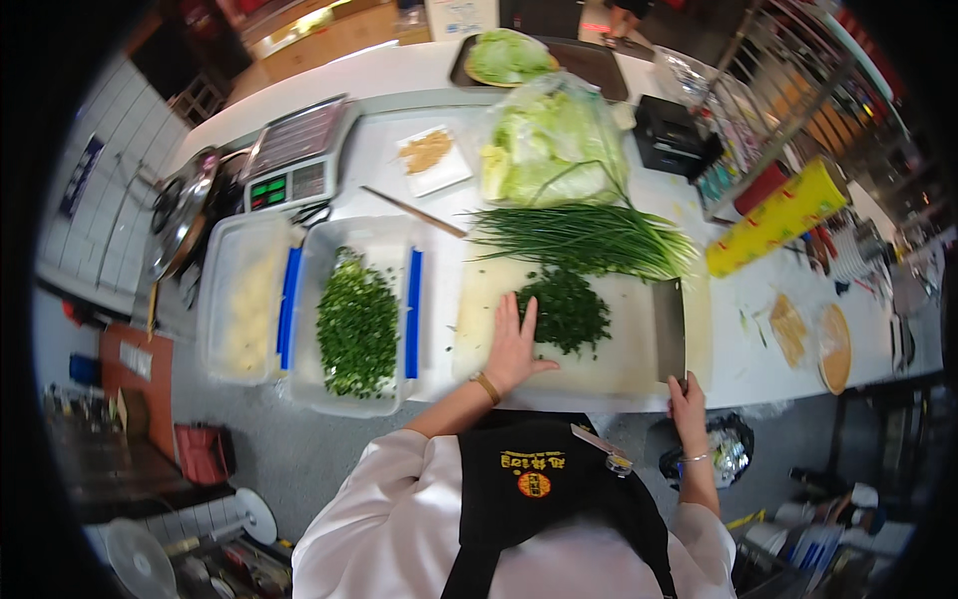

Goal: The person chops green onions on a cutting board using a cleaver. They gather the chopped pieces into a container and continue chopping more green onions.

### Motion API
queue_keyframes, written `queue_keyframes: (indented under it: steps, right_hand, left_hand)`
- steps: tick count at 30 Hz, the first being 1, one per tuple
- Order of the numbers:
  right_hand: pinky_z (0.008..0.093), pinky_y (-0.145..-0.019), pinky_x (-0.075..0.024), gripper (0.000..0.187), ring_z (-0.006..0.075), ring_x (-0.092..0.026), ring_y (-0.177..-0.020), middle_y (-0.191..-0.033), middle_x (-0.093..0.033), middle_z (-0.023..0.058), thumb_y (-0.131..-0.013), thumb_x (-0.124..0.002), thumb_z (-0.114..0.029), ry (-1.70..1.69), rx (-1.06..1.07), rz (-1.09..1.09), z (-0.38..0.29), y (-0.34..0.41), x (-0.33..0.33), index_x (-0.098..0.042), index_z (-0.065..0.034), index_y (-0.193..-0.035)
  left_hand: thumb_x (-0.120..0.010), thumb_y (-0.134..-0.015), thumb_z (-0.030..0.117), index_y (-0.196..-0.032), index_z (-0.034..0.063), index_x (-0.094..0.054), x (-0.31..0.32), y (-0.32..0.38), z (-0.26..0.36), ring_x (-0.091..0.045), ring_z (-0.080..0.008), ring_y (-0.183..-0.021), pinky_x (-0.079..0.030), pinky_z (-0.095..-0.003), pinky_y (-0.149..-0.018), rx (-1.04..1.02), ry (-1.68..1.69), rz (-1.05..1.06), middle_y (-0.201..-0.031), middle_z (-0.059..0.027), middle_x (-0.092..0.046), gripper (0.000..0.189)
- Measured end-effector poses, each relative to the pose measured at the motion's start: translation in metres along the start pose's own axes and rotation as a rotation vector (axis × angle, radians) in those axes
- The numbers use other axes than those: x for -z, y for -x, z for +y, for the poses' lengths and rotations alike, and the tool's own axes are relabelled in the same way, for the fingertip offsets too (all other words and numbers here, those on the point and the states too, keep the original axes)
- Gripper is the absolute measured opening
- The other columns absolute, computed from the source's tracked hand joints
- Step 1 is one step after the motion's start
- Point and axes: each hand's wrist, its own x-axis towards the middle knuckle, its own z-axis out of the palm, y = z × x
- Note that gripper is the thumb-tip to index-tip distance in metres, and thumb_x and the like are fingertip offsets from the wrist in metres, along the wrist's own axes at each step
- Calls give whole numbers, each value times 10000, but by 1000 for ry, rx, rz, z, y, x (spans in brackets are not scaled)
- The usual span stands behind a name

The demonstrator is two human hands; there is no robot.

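Observation:
My left hand [513, 341], fingers spread, lies at the left edge of a pile of chopped dark green leaves [572, 311] on a pale cutting board [591, 378]. My right hand [686, 397] grips the handle of a cleaver [670, 329], its broad blade resting over the board's right part. Long green onions [576, 236] lie in a bundle across the back of the board. Left of the board, a clear plastic container [301, 393] holds chopped green onions [358, 329]. Beyond the bundle sits a plastic bag of lettuce [550, 146].
A lidded container [247, 299] and a digital scale [288, 161] stand at left. A thin stick-like tool [415, 213] lies near a white plate [441, 178]. At right are a yellow roll [778, 217], a black device [666, 135] and a metal rack [778, 112].

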Motion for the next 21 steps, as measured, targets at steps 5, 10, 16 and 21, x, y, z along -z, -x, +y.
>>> queue_keyframes:
  steps: [5,10,16,21]
  right_hand:
    - [273,-385,-399,311,120,-445,-454,-615,-455,22,-976,-525,-334,-593,-314,-37,9,0,-44,-426,-66,-853]
    - [293,-398,-395,261,130,-445,-457,-618,-459,31,-976,-521,-275,-579,-359,-104,-3,-1,-99,-418,-70,-852]
    - [293,-413,-416,244,123,-460,-469,-626,-467,24,-973,-520,-267,-636,-332,-180,-44,-1,-159,-428,-67,-867]
    - [300,-400,-387,232,128,-434,-448,-622,-456,32,-958,-525,-244,-761,-328,-225,-62,3,-176,-412,-58,-879]
  left_hand:
    - [-835,-474,617,-1510,106,-183,-5,-50,-13,-112,-524,-1384,-103,-631,-1106,-72,-57,-55,-1507,-324,-114,1327]
    - [-813,-484,648,-1496,253,-281,-15,-64,-1,-116,-501,-1399,-95,-658,-1087,-199,-1,-99,-1536,-260,-137,1210]
    - [-779,-688,488,-1308,235,-559,-34,-69,31,-266,-471,-1343,-171,-631,-1076,-139,53,102,-1484,-223,-286,705]
    - [-799,-686,260,-1154,163,-628,-42,-72,26,-364,-429,-1271,-297,-509,-1068,-77,259,232,-1420,-196,-383,507]
